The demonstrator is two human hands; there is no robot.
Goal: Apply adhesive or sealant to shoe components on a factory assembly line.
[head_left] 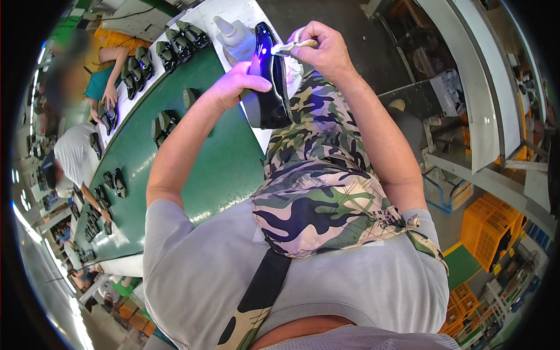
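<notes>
My left hand (pixel 240 83) grips a glossy black shoe (pixel 270 87), thumb across its side, holding it on end above the white table edge. In my right hand (pixel 324 51) is a small pale-handled tool (pixel 305 44), pinched between the fingers. Its bright end meets or nearly meets the shoe's upper edge; whether they touch I cannot tell. Bluish-purple light falls on the shoe and my left fingers, and glare blurs the tool's exact kind. Just behind the shoe stands a translucent squeeze bottle (pixel 234 36) with a nozzle.
A green conveyor belt (pixel 219 157) runs along my left, carrying several black shoes (pixel 165 123). More shoes (pixel 182 45) line its white far edge. Co-workers (pixel 79 149) handle shoes across the belt. At right are a metal frame (pixel 484 181) and orange crates (pixel 489 227).
</notes>
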